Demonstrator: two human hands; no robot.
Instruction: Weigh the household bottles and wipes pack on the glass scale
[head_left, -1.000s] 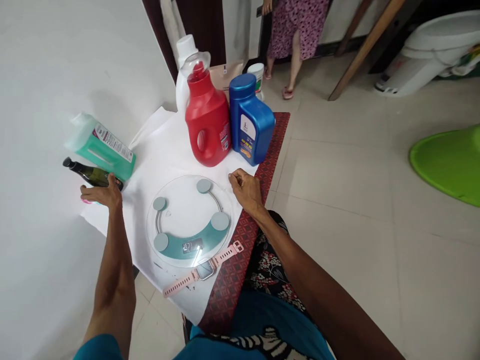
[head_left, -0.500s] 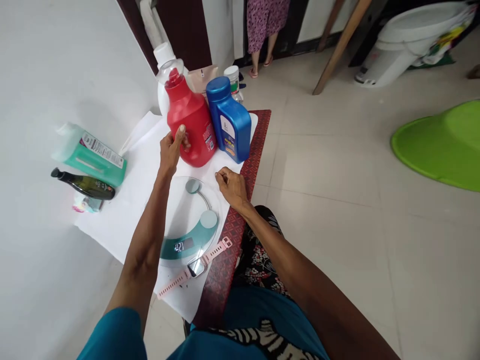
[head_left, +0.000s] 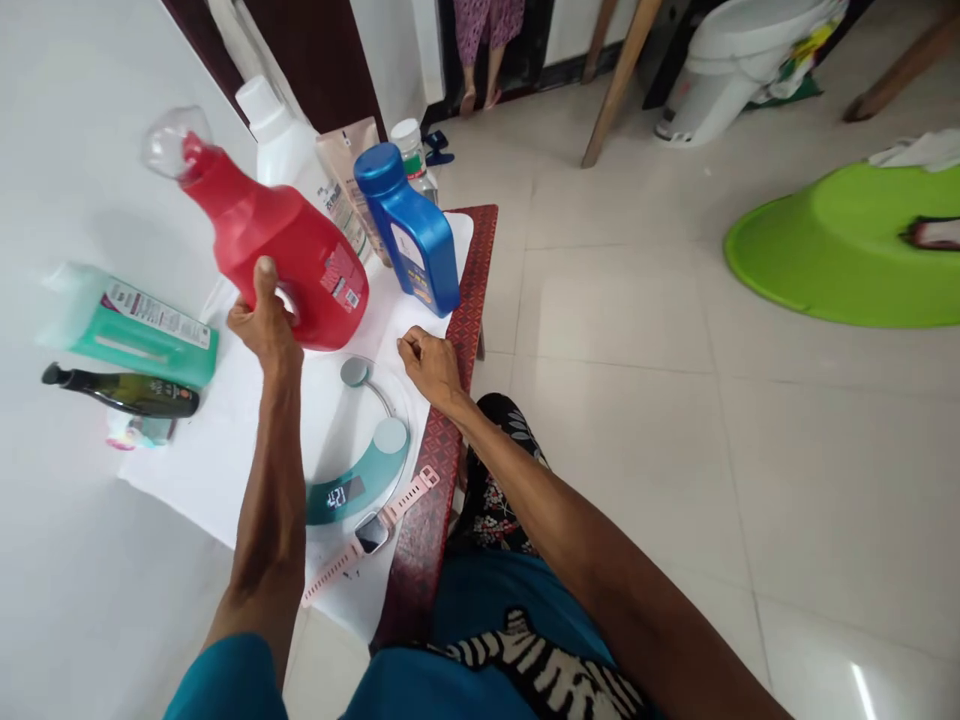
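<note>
Red detergent bottle tilts over the worktop, just beyond the glass scale; my left hand grips its handle, probably for control. My right hand is loosely curled, likely steadying me. Beyond stands the blue bottle.

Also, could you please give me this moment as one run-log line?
left hand: grips red jug, tilted | right hand: fingers curled, near table edge | blue bottle: upright | pink watch: by scale

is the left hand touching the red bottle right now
Touching: the head view shows the left hand gripping the red bottle at its handle, the thumb against the red plastic.
</note>
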